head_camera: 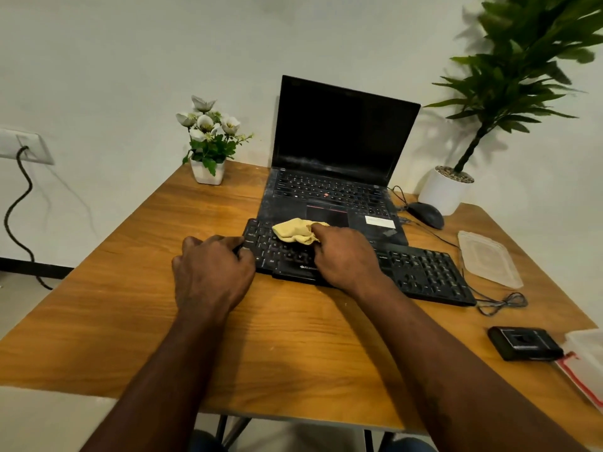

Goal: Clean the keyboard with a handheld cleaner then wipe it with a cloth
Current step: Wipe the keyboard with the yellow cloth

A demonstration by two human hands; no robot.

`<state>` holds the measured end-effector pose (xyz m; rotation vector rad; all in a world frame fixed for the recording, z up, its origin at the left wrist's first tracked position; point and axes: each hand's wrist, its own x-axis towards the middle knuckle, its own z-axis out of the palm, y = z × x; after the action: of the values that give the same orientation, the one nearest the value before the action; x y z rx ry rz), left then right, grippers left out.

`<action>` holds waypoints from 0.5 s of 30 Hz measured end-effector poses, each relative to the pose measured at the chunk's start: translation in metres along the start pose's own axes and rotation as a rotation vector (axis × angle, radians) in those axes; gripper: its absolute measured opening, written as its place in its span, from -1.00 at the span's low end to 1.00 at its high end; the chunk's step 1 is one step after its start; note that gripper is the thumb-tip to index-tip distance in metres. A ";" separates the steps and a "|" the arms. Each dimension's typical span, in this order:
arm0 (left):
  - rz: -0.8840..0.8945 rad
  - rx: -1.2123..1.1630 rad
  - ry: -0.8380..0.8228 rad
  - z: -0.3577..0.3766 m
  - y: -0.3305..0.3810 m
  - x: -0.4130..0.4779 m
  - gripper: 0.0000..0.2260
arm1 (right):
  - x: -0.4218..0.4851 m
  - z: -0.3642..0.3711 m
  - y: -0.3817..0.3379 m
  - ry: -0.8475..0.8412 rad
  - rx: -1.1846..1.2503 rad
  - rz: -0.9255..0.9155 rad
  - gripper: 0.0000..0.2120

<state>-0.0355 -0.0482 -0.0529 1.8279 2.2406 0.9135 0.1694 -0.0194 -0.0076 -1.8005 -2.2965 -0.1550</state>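
The black keyboard (421,272) sits in the middle of the frame. Its long side runs from the middle left down to the lower right. The left hand (212,272) curls around its left end and holds it. The right hand (346,256) grips a yellow cloth (293,231) on the left keys, so it is nearer the job. I think most keys still to wipe lie toward the lower right. At the right lies a clear tray (489,262); I see nothing in it.

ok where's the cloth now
In the head view, the cloth lies on the left part of the keyboard, gripped by the right hand, before the laptop.
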 end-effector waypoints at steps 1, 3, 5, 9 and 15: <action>0.006 0.003 0.000 0.000 0.000 -0.001 -0.57 | -0.005 -0.002 0.008 -0.005 -0.007 0.022 -0.73; 0.020 0.016 0.000 0.000 0.001 -0.001 -0.57 | -0.013 -0.005 0.024 -0.004 -0.024 0.066 -0.70; 0.039 0.039 0.003 0.000 0.003 -0.002 -0.56 | -0.018 -0.006 0.038 0.025 -0.033 0.127 -0.69; 0.090 0.074 0.022 0.001 0.006 -0.006 -0.55 | -0.017 -0.005 0.047 0.221 0.053 0.298 -0.77; 0.223 0.047 0.098 0.009 0.015 -0.006 -0.65 | -0.002 0.008 0.015 0.044 0.172 0.045 -0.50</action>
<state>-0.0173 -0.0487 -0.0541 2.1324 2.1608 1.0133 0.1839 -0.0155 -0.0162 -1.7435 -2.1653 0.0109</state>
